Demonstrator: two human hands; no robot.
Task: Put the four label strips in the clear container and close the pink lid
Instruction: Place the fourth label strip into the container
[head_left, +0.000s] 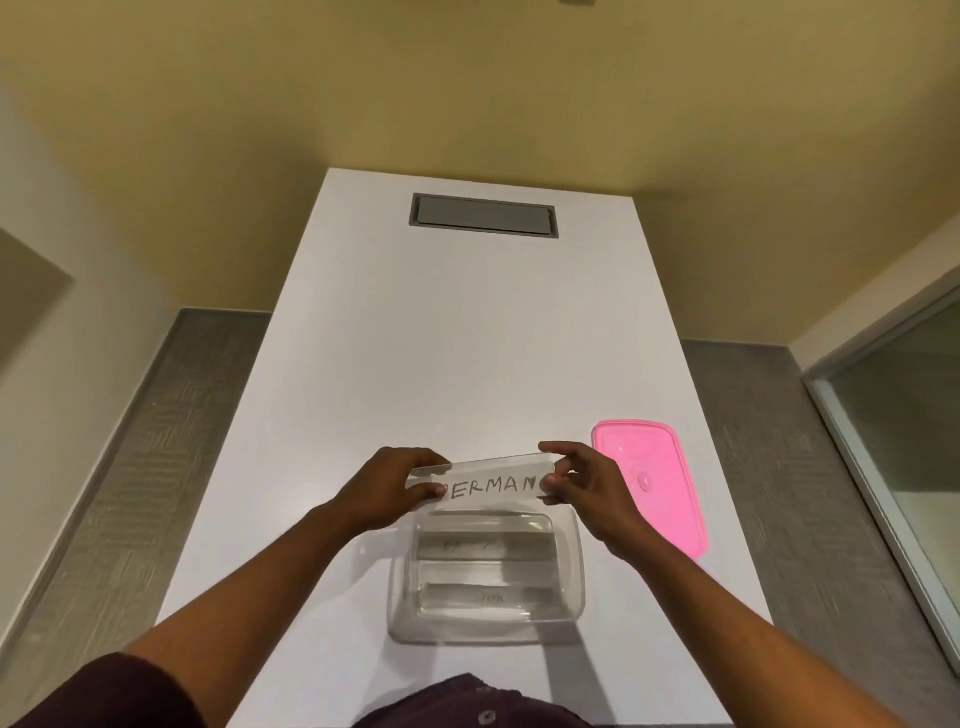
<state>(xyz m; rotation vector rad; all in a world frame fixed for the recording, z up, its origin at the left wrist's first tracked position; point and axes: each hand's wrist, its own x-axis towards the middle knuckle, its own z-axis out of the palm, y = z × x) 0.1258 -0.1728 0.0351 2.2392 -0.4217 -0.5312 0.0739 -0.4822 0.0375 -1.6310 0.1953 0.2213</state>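
Note:
A white label strip with dark handwritten letters hangs level in the air, just above the far rim of the clear container. My left hand pinches its left end and my right hand pinches its right end. Inside the container lie two other strips, one toward the far side and one near the front, both with faint writing. The pink lid lies flat on the table to the right of the container, partly behind my right hand.
The white table is long and narrow, with a grey recessed hatch at its far end. Grey carpet runs along both sides. A glass panel stands at the right.

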